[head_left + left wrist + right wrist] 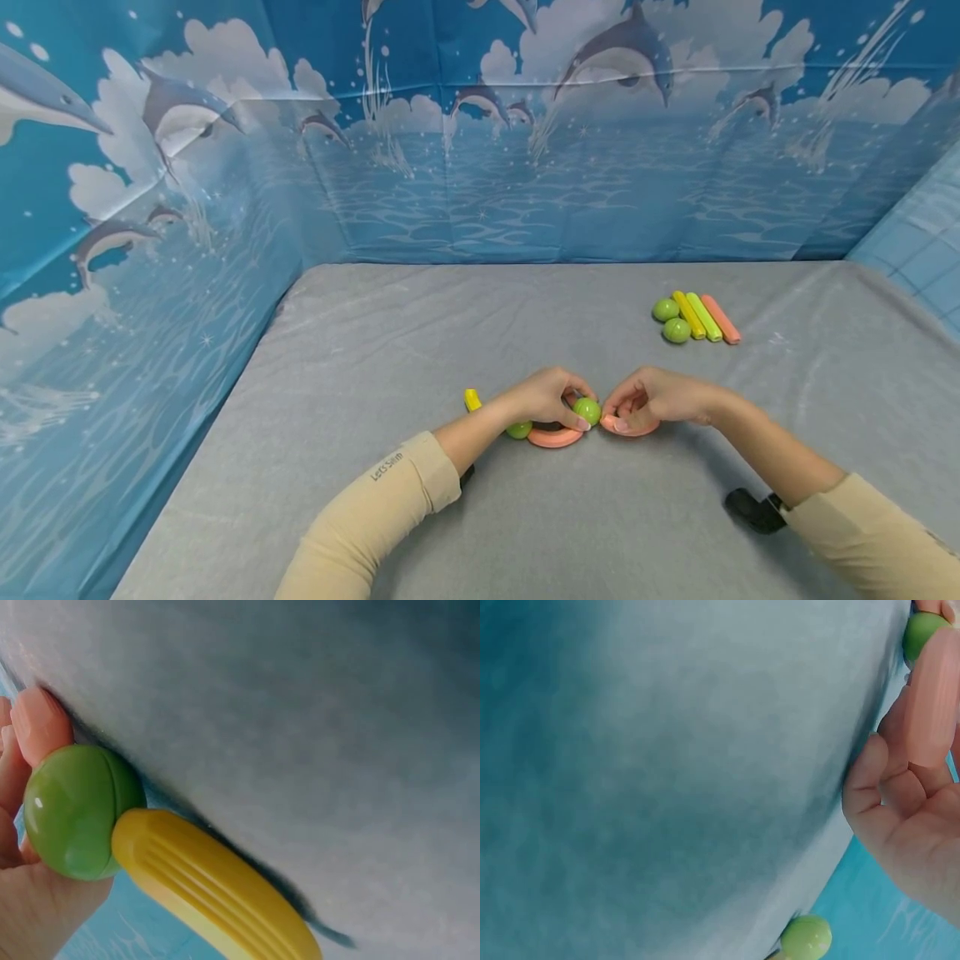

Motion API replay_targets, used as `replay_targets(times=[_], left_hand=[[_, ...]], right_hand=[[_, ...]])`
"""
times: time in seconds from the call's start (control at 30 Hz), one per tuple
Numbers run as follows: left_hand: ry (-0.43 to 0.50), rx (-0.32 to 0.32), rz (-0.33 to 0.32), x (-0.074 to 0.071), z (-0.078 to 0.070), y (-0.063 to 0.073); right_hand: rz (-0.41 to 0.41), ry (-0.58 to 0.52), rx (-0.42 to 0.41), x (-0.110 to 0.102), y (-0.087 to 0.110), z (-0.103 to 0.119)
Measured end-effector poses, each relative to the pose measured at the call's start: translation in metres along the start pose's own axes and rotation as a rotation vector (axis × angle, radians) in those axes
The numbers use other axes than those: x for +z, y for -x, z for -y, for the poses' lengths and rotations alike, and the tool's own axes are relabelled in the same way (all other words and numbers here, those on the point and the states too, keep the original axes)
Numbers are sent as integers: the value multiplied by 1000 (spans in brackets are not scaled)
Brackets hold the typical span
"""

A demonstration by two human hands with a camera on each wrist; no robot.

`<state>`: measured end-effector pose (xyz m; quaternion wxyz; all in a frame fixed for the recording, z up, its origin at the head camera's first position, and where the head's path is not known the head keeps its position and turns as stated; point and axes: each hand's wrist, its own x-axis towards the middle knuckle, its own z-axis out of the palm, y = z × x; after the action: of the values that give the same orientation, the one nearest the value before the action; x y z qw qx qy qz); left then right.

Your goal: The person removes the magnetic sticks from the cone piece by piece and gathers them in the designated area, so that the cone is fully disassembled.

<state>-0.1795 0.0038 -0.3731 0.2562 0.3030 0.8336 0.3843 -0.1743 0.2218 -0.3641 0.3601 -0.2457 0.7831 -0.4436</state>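
My left hand (551,396) pinches a glossy green ball (587,411) between thumb and fingers. Beside that ball, under the hand, lies a curved coral-pink piece (555,437). A second green ball (82,810) sits at its other end, joined to a ridged yellow piece (217,885) in the left wrist view. Just to the right, my right hand (652,400) grips another curved coral-pink piece (932,705), fingers curled about it. The near end of this piece is right at the ball in my left hand. My fingers partly hide both coral pieces.
Farther back on the right lie two loose green balls (677,331), a yellow stick (688,315), a lime stick (704,317) and a coral stick (721,319), side by side. Grey cloth (420,333) covers the table. A blue dolphin-print curtain (480,192) stands behind and at the left.
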Motion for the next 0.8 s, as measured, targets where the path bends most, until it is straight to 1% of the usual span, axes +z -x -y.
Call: replay_targets(times=[0.17,0.3,0.4,0.53,0.67,0.8], left_hand=[[3,-12,5,0,0,0],[31,-19,12,0,-1,0],[49,-28,13,0,-1,0],[58,-32,13,-1,-1,-1],[55,-35,14,-1,0,-1],[52,-45,13,-1,0,0]], right_hand=[[-74,3,78,-6,1,2],[-142,-23,144,-11,0,4],[-201,-21,188,-15,-2,6],[-295,19,217,-22,-7,9],[-385,62,222,-29,-13,11],[-465,59,262,-37,-22,14]])
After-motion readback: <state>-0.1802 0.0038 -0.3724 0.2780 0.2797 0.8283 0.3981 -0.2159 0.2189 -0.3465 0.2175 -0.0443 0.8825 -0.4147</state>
